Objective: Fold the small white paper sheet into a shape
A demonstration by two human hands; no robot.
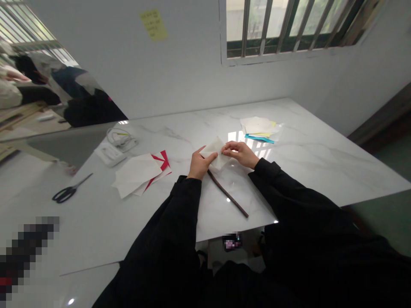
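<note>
My left hand (199, 163) grips the left side of a cream-white piece of paper (218, 147), its thumb lying across the front. On the paper's right edge, the fingers of my right hand (241, 154) are pinched together. The paper is held up over the table. Below it a thin dark brown stick (228, 194), slightly bent, slants toward the table's front edge. Its upper end is close to my left hand and the paper; I cannot tell whether they touch.
On the marble-patterned table (308, 149) lie white and red paper pieces (138, 173), black-handled scissors (66, 194) and a white box with a cable (111, 154). White, yellow and blue papers (259, 127) are at the back right. A yellow note (154, 25) is on the wall.
</note>
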